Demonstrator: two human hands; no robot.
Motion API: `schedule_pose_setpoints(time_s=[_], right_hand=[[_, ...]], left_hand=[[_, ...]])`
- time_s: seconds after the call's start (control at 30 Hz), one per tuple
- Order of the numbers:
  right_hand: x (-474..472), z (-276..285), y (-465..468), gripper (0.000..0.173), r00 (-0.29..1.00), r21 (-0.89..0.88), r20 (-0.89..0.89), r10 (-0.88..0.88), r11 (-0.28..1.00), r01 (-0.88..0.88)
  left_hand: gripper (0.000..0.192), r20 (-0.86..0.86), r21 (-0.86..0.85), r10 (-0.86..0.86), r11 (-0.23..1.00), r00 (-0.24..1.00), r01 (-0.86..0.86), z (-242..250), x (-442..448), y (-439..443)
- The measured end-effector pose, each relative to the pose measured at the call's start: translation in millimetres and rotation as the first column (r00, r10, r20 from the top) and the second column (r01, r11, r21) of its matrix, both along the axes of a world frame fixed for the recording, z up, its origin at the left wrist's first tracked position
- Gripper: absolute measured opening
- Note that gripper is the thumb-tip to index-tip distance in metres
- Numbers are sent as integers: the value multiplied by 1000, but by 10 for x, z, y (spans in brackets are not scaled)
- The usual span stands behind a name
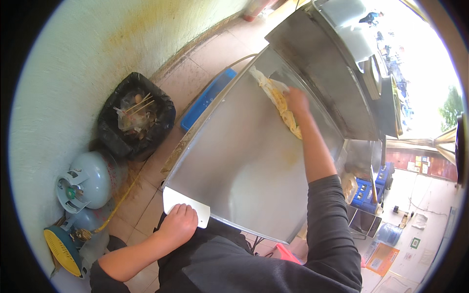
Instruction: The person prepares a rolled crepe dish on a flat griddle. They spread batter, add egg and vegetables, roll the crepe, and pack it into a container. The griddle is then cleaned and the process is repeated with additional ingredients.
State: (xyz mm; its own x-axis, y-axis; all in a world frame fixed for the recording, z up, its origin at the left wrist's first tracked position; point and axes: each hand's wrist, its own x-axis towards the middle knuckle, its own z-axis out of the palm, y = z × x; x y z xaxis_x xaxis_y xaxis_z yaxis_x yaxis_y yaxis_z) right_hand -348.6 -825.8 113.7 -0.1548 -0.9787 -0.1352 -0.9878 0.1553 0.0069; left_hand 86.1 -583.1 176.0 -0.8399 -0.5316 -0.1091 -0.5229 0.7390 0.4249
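My left hand holds a flat white scraper with a small hole near one corner. The scraper lies over the near left edge of a metal worktop. Farther away, my right hand is closed on a long, crumpled whitish cloth with yellow stains. The cloth is stretched out on the far part of the worktop, and my right forearm hides one end of it. A faint yellowish smear marks the metal near that forearm.
A raised metal panel borders the worktop's far side. Left on the floor stand a black-lined bin with skewers and scraps, a gas cylinder with a yellow hose, and a blue tub. Blue crates sit at right.
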Motion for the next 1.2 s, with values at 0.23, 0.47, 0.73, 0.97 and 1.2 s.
schedule_pose_setpoints(time_s=[0.23,0.47,0.73,0.97,1.2], right_hand=[[-571,-124,324,18,960,-219,-120,-254,950,224],[-560,-93,-1082,29,999,-187,-30,-29,982,23],[-173,132,-1482,31,977,72,111,181,979,-190],[381,2,-470,28,984,-95,46,172,981,-167],[-898,439,864,27,875,-297,22,-484,832,468]], left_hand=[[8,-87,-28,16,999,996,-19,-50,80,0],[24,-96,-12,0,1000,995,-2,-113,67,-54],[25,-55,-57,7,998,998,-10,-180,87,13],[22,-73,-73,-11,997,997,5,-133,123,103],[6,-161,-131,-56,991,985,35,-149,98,133]])
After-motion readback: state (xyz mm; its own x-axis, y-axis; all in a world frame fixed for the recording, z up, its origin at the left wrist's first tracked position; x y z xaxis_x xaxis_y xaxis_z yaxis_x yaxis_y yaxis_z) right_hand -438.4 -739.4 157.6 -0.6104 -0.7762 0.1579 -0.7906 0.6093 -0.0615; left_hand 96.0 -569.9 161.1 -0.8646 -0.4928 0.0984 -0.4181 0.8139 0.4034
